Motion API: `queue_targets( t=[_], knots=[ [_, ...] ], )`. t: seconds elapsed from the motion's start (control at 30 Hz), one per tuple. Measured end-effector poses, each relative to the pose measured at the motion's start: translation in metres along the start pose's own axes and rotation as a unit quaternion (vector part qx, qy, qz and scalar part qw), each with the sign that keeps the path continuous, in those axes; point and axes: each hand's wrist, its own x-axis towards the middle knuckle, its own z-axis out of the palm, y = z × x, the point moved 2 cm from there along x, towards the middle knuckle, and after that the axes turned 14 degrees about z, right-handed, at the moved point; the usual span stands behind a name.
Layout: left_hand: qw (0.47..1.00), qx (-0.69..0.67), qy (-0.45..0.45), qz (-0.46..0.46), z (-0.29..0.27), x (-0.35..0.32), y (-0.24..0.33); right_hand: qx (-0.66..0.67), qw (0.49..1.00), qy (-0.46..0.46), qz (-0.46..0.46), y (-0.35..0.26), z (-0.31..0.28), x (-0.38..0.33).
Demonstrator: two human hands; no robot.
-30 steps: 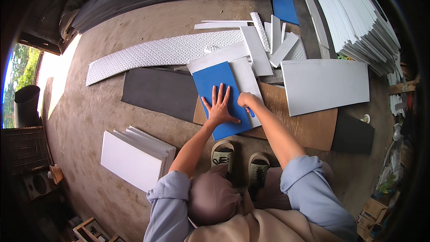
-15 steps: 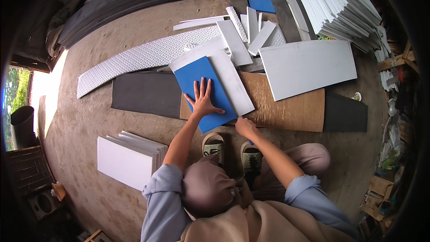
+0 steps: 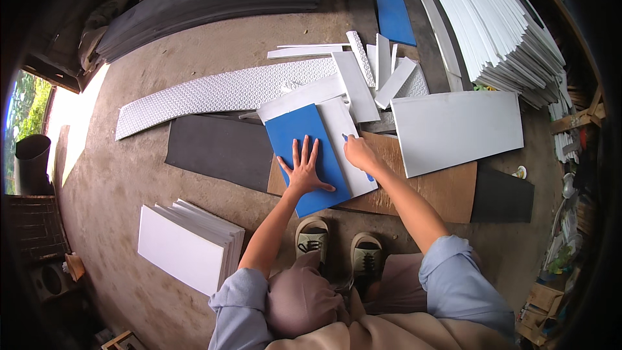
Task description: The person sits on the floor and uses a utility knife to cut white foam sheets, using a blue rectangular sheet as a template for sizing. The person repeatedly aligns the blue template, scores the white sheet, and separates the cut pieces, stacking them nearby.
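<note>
My left hand [image 3: 304, 170] lies flat with fingers spread on a blue rectangular board [image 3: 289, 131], pressing it down. Beneath the board is a white foam sheet [image 3: 337, 126], which shows along the board's right side. My right hand [image 3: 360, 154] is closed around a slim blue utility knife [image 3: 370, 177]; its handle pokes out at both ends of the fist and I cannot make out the blade. That fist is over the bare strip of white sheet, just right of the blue board's edge. A worn brown board [image 3: 447, 188] lies under these sheets.
White offcuts [image 3: 396, 82] and a long textured white strip [image 3: 194, 94] lie beyond the boards. A large white sheet [image 3: 460, 129] rests at right, a stack of white panels [image 3: 184, 240] at left. Black sheets [image 3: 214, 13] and tall white stacks [image 3: 479, 19] stand farther back.
My right hand has moved away from me, from the near corner of the blue board up along its right edge. My left hand stays spread on the board. The whole view has shifted slightly.
</note>
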Motion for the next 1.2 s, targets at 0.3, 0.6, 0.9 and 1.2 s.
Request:
queue_targets(
  t=[0.3, 0.6, 0.9, 1.2],
  knots=[
    [1.000, -0.027, -0.009, -0.007, -0.007, 0.002, 0.000, -0.035, 0.999, 0.012, 0.010, -0.064, 0.027, 0.100],
    [0.999, -0.025, 0.011, -0.018, -0.010, -0.003, -0.003, -0.072, 0.988, -0.105, 0.082, -0.088, 0.007, 0.099],
    [0.999, -0.029, 0.037, 0.006, -0.003, -0.002, -0.003, -0.128, 0.936, -0.259, 0.201, -0.053, 0.032, 0.056],
    [1.000, -0.004, 0.027, -0.001, 0.001, 0.000, -0.003, -0.054, 0.947, -0.247, 0.200, 0.018, 0.045, -0.092]
  ],
)
